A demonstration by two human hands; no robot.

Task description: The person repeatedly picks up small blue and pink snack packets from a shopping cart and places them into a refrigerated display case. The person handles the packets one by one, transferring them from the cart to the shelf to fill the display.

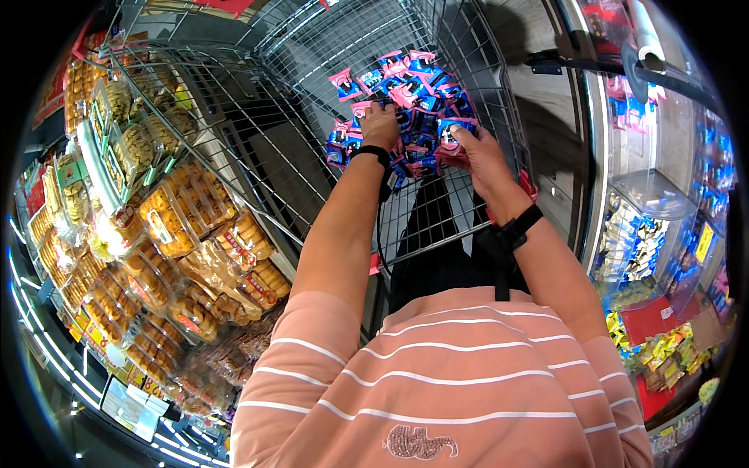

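Observation:
A heap of small blue-and-pink wrapped snack packets (409, 88) lies in the wire shopping cart (327, 70) before me. My left hand (380, 126) reaches down into the heap's left side, its fingers bent over the packets. The fingertips are partly hidden, so a grip there does not show. At the heap's right side, my right hand (483, 155) pinches one blue-and-pink packet (447, 130) between thumb and fingers. Both wrists wear black bands.
Clear trays of cookies and baked snacks (181, 210) fill a display left of the cart. Along the right stand clear plastic bins (655, 199) of wrapped sweets, with a dark rail (673, 79) by them. The cart's wire side (497, 70) rises just beyond my right hand.

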